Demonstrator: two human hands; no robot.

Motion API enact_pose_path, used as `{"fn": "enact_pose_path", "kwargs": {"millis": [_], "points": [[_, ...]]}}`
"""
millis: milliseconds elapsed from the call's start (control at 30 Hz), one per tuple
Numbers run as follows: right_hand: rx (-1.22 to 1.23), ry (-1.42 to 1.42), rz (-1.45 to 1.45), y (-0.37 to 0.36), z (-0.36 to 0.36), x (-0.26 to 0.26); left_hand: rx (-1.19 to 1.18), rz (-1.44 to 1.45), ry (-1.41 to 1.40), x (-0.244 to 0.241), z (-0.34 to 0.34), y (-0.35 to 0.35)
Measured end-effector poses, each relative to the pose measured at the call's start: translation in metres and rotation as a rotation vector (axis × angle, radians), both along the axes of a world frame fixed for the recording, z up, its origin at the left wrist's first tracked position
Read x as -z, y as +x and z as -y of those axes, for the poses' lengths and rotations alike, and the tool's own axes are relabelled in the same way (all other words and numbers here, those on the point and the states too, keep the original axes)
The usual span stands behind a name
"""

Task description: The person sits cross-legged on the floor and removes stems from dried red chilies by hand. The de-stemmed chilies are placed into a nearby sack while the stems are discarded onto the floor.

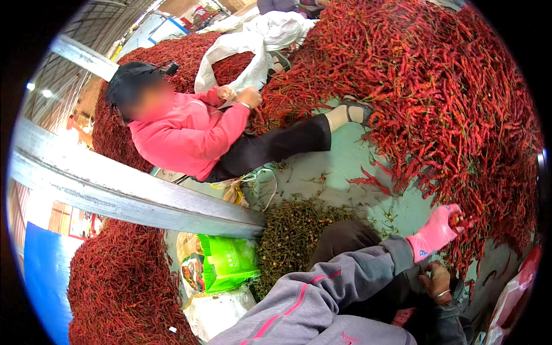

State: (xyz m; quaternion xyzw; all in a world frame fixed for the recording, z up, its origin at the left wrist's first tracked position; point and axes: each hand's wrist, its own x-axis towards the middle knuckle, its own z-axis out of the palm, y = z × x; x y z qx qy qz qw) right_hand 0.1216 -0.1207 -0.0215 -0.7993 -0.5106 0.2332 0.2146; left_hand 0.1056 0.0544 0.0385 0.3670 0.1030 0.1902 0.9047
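My left hand (pixel 435 233), in a pink glove, reaches to the edge of a large heap of red chili peppers (pixel 431 95) and is closed around some of them. Just below it is my right hand (pixel 437 282), bare with a bracelet at the wrist, its fingers bent; whether anything is between them cannot be told. A pile of dry chili stems (pixel 297 241) lies on the green floor (pixel 345 159) beside my dark-clad knee.
A co-worker in a red jacket (pixel 181 133) sits across from me, by a white sack (pixel 258 51). A metal post (pixel 129 185), a green bag (pixel 228 263) and another chili heap (pixel 125 276) are at the left. A red and white sack (pixel 513 297) lies at the lower right.
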Motion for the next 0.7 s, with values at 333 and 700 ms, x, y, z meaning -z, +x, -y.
{"fn": "enact_pose_path", "kwargs": {"millis": [333, 700], "points": [[-0.041, 0.014, 0.306, 0.016, 0.020, 0.127, 0.125, 0.050, -0.246, 0.002, 0.005, 0.003], [0.854, 0.432, -0.628, 0.033, -0.005, -0.068, 0.039, -0.152, 0.802, -0.027, 0.003, -0.018]]}}
